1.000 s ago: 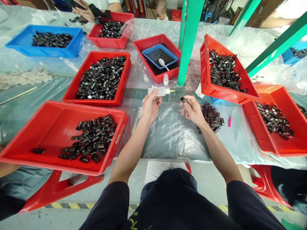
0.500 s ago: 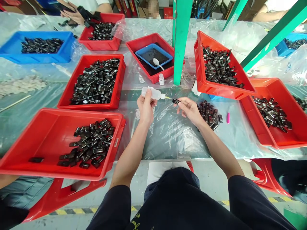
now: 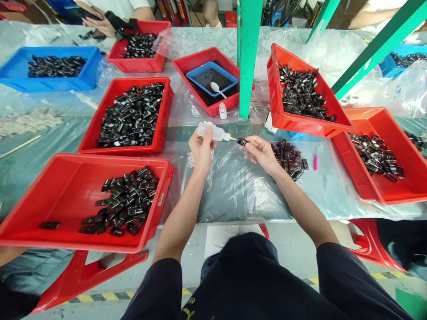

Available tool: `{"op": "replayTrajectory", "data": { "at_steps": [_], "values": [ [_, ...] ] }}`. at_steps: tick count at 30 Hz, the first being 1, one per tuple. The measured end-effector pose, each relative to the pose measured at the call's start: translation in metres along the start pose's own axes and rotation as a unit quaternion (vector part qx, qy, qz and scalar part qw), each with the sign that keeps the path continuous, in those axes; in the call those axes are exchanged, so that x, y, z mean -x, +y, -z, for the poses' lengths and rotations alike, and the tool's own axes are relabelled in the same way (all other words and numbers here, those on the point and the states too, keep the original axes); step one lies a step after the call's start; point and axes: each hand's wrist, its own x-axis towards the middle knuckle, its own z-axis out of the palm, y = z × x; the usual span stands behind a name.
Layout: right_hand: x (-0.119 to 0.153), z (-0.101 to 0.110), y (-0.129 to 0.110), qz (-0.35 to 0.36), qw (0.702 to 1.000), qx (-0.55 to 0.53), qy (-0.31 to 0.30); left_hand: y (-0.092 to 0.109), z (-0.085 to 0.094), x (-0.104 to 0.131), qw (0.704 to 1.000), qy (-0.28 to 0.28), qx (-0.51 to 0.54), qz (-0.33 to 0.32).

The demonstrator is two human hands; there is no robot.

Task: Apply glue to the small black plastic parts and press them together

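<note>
My left hand [image 3: 202, 149] is closed around a translucent squeeze bottle [image 3: 216, 133], tipped on its side with its thin yellowish needle tip pointing right. Between the fingertips of my right hand [image 3: 260, 152] is a small glossy black plastic part [image 3: 242, 142]. The needle tip reaches the part's near end; whether it touches cannot be made out. Beside my right wrist lies a pile of similar dark parts [image 3: 292, 160] on the plastic-covered table [image 3: 233, 191]. Small white bits [image 3: 191, 160] are scattered by my left hand.
Red bins of black parts stand left [image 3: 66, 191], behind it [image 3: 167, 115], and right [image 3: 350, 173]. A tilted red bin [image 3: 276, 106] stands near a green post [image 3: 248, 66]. A small white bottle [image 3: 223, 111], a spoon [image 3: 215, 86] in a blue tray and a pink-handled tool [image 3: 316, 163] are also here.
The view has shifted slightly. Both hands keep their holds, and the bottle's tip and the black part stay close together, with the gap between them looking slightly smaller.
</note>
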Motion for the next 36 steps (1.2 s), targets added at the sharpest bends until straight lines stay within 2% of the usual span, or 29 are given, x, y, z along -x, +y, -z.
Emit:
{"op": "replayTrajectory", "data": {
  "at_steps": [11,27,36],
  "values": [
    [0.001,-0.003,0.003,0.007,1.000,-0.003,-0.005,-0.003,0.000,-0.001,1.000,-0.010,-0.001,-0.013],
    [-0.001,0.000,0.010,0.051,0.998,-0.023,-0.028,-0.001,0.000,-0.002,1.000,-0.007,0.001,0.004],
    [-0.001,0.001,0.010,0.050,0.998,-0.022,-0.035,-0.001,0.001,-0.004,1.000,-0.006,-0.005,0.003]
  ]
}}
